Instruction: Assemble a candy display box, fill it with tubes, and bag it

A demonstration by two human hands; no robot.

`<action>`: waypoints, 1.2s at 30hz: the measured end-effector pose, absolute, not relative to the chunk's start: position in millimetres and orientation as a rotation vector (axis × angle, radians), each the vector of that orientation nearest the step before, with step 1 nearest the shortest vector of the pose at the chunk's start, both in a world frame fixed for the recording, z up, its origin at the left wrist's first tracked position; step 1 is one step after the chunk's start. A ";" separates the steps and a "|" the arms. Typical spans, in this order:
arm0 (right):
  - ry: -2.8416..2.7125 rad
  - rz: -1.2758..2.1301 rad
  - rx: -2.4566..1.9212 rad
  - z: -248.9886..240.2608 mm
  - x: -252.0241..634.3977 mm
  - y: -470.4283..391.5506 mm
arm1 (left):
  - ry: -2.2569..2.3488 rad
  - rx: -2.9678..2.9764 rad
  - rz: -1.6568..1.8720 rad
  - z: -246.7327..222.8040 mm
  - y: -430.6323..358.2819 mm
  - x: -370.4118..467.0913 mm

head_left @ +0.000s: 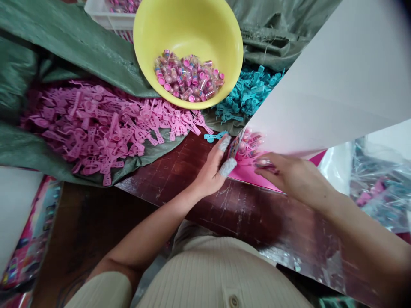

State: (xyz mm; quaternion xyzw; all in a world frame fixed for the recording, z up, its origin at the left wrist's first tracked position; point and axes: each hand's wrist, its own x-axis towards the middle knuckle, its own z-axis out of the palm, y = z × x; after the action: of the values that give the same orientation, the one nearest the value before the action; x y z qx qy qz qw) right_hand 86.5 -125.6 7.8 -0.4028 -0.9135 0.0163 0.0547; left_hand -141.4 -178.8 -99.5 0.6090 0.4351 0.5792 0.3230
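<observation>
My left hand (212, 167), with grey wrapping on two fingertips, grips the printed edge of a large piece of cardboard (308, 94). Its white side stands tilted up on the right, and a bright pink surface (245, 173) lies under it. Several small pink capsules (250, 143) in clear wrap rest on the pink surface, close to the fold. My right hand (289, 175) is closed over the pink part, pinching a small wrapped pink capsule (268, 164) that the fingers partly cover. A single blue plastic clip-like piece (214, 137) lies just beyond my left fingers.
A yellow basin (188, 25) holds more wrapped capsules. Pink plastic pieces (93, 119) lie heaped on green sacking at left, blue ones (253, 92) behind the cardboard. A white crate (111, 19) stands at the back, clear bags (382, 184) at right. The brown tabletop (247, 209) is scratched.
</observation>
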 end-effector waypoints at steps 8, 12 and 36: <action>-2.953 0.085 -1.245 12.2 63.5 -120.5 | 0.942 1.691 1.539 -91.6 -145.5 -109.7; -2.855 -0.101 -1.390 6.8 63.6 -114.2 | 1.023 1.720 1.512 -92.0 -150.0 -105.0; -2.789 -0.542 -1.272 -10.8 56.3 -127.3 | 0.952 1.773 1.638 -103.5 -144.0 -94.1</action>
State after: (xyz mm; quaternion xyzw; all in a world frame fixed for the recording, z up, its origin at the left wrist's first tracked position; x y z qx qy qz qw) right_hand 56.3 -127.3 -10.8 -0.4085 -0.8959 -0.1741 0.0147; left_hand -94.1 -144.0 -103.5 0.6579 0.3532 0.6078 0.2702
